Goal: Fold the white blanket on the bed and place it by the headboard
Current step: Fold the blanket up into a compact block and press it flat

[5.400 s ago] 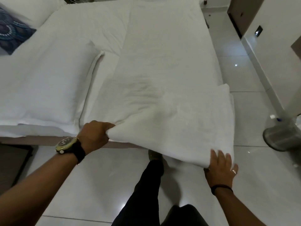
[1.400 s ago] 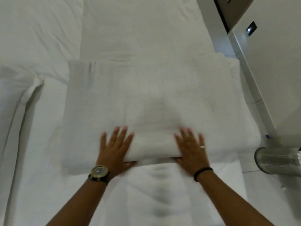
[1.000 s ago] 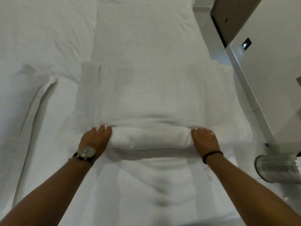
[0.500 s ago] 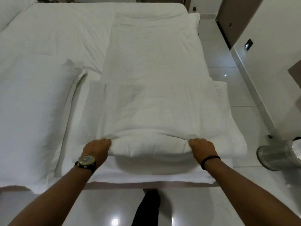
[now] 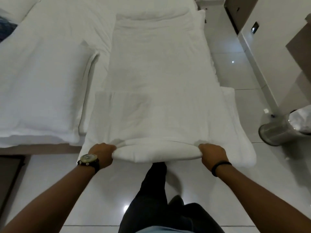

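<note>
Pulled nearer since half a second ago, the blanket overhangs the bed edge.
Left hand and right hand fingers are clenched on its rolled fold.

Blanket on bed, right strip, near end overhanging floor. Pillow left of blanket. Left hand and right hand at near fold's ends. Bin on floor, right.

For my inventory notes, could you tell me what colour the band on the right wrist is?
Black: a thin band just below the right hand, clearest in the head view.
</note>
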{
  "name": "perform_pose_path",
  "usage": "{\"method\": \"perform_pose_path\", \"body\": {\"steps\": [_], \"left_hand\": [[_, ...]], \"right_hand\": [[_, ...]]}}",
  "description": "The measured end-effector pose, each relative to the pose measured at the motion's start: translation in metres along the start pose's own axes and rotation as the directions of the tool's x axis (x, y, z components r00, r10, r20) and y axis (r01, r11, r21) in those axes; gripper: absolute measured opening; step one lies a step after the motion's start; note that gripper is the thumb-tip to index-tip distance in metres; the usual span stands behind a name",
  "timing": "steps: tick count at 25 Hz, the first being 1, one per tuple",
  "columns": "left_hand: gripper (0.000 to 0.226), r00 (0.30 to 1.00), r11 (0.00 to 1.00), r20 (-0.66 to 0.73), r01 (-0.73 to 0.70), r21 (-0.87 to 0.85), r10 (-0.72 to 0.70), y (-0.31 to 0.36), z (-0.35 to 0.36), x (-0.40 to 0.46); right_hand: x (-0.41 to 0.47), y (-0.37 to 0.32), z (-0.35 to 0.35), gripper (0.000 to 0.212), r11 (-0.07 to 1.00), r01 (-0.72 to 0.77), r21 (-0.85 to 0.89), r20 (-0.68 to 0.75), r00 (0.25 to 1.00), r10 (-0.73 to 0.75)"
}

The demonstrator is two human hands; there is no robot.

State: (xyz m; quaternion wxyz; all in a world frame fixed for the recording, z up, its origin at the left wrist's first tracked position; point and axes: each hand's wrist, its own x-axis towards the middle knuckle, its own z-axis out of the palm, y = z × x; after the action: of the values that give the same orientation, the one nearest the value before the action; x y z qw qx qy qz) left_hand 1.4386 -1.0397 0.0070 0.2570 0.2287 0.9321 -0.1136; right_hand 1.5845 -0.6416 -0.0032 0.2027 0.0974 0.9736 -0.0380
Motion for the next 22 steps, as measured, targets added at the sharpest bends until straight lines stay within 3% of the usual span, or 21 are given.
{"method": "perform_pose_path", "body": {"steps": [5, 10, 12, 14, 17, 22], "left_hand": [[0.03, 0.995, 0.999, 0.095, -0.041, -0.019, 0.043, 0.007, -0.005, -0.034], [0.031, 0.978, 0.997, 0.19, -0.076, -0.034, 0.082, 0.001, -0.031, -0.037], [0.032, 0.986, 0.996, 0.15, -0.073, -0.043, 0.078, -0.021, -0.076, -0.009], [0.033, 0.998, 0.997, 0.033, -0.047, -0.053, 0.049, -0.048, -0.132, 0.029], [0.019, 0.987, 0.999, -0.158, -0.037, -0.038, 0.03, -0.082, -0.213, 0.111], [0.01, 0.908, 0.999, -0.42, 0.004, 0.036, 0.012, -0.111, -0.315, 0.275]], "right_hand": [[-0.036, 0.005, -0.019, 0.019, 0.994, 0.029, -0.105, 0.155, 0.988, -0.013], [-0.018, 0.002, -0.067, 0.011, 0.988, 0.121, -0.094, 0.358, 0.93, -0.08], [0.019, 0.001, -0.105, 0.024, 0.987, 0.143, -0.075, 0.382, 0.918, -0.104], [0.063, 0.004, -0.156, 0.031, 0.988, 0.141, -0.057, 0.354, 0.928, -0.112], [0.161, 0.012, -0.237, 0.034, 0.989, 0.093, -0.113, 0.194, 0.978, -0.07], [0.333, 0.017, -0.311, 0.017, 0.981, -0.071, -0.18, -0.069, 0.996, 0.059]]}}
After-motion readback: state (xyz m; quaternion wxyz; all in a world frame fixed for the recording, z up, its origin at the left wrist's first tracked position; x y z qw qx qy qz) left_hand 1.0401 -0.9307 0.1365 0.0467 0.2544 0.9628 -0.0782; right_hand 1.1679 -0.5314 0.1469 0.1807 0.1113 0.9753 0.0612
